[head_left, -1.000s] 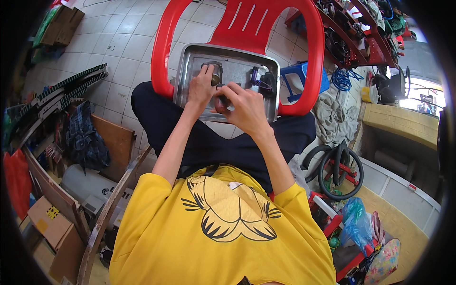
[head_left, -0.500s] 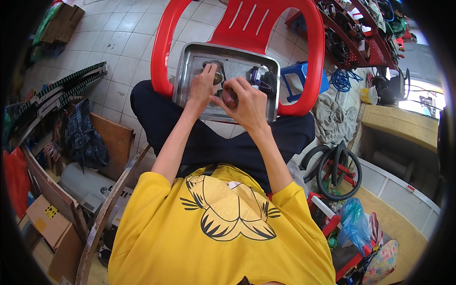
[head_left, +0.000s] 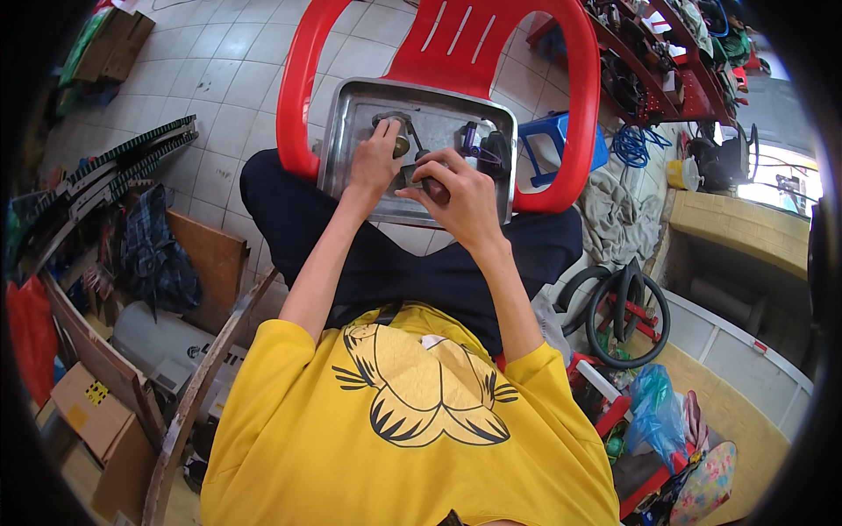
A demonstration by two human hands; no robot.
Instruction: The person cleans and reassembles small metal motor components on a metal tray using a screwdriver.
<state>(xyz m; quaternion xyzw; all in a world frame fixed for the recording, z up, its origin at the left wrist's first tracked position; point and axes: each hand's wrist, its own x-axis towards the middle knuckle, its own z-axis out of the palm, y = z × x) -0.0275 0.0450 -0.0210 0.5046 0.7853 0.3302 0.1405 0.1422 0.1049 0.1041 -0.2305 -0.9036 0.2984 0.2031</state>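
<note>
A shallow metal tray (head_left: 353, 98) rests on the red plastic chair in front of me. Inside it, my left hand (head_left: 374, 164) presses its closed fingers on a dark metal part (head_left: 395, 116) with a rounded, brass-coloured piece (head_left: 401, 146) beside the fingertips. My right hand (head_left: 465, 195) is wrapped round the reddish-brown handle of what looks like a screwdriver (head_left: 435, 189). A thin dark shaft extends from near that hand toward the metal part; whether its tip touches is too small to tell. Right of my hands lie a purple piece (head_left: 471, 137) and a black part (head_left: 496, 151).
The red chair (head_left: 574, 105) surrounds the tray with its armrests. A blue stool (head_left: 589, 158) and coiled blue hose (head_left: 633, 147) sit to the right, near black tubes (head_left: 662, 329). A wooden board (head_left: 206, 263) and cardboard box (head_left: 92, 408) stand left.
My right hand has turned and tilted the screwdriver, so its handle and dark shaft show more. My left hand stays on the metal part.
</note>
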